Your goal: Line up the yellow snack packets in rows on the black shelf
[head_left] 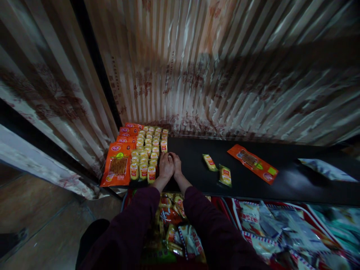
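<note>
My left hand (165, 165) and my right hand (177, 163) rest side by side on a black shelf (281, 180), fingers curled together, right beside the rows of small yellow snack packets (147, 150). The left hand touches the right edge of those rows. What the fingers hold, if anything, is hidden. Orange snack bags (118, 165) lie stacked to the left of the yellow rows. Both arms wear dark maroon sleeves.
Two loose yellow packets (209, 162) (225, 175) and one long orange bag (252, 163) lie further right on the shelf. A basket (174, 225) of mixed snack packs sits below my arms. Striped paper (225, 75) covers the wall behind.
</note>
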`<state>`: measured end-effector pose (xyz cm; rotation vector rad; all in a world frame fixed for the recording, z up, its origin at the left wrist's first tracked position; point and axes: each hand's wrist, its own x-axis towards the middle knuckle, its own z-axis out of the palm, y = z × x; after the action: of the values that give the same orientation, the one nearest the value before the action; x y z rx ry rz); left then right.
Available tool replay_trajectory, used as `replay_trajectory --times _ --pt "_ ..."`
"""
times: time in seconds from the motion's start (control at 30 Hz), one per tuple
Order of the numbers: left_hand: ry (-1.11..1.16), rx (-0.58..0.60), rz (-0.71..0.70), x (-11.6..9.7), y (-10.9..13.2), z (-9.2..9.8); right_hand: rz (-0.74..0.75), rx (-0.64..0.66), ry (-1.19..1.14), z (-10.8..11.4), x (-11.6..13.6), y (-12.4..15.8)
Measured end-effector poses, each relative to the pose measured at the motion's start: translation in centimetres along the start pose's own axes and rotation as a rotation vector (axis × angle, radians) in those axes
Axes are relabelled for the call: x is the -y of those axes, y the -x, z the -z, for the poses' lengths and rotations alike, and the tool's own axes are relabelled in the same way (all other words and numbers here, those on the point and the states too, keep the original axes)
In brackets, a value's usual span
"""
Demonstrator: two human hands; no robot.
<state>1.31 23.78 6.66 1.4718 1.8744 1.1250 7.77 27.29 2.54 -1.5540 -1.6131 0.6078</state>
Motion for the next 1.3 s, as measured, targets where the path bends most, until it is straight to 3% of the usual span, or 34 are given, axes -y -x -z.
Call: replay_trajectory --times 0.17,0.37,0.77,1.07,1.3 --pt "0.025 0.021 -0.009 -0.3 2.7 1.2 0.009 0.022 -0.014 1.6 1.0 2.8" --pt "0.067 0.008 -0.043 -0.2 7.5 2.7 0.035 0.041 -0.077 3.5 2.3 7.8" --pt "0.14 -0.012 -0.093 2.1 17.0 5.0 0.047 0.072 -0.171 5.6 3.5 17.5" --pt "0.067 0.202 0.25 7.7 20.9 4.5 -0.098 0.194 -0.078 2.6 0.7 23.9" --pt "0.11 0.342 0.443 12.9 22.1 4.4 -0.211 0.476 0.196 0.9 -0.5 26.5"
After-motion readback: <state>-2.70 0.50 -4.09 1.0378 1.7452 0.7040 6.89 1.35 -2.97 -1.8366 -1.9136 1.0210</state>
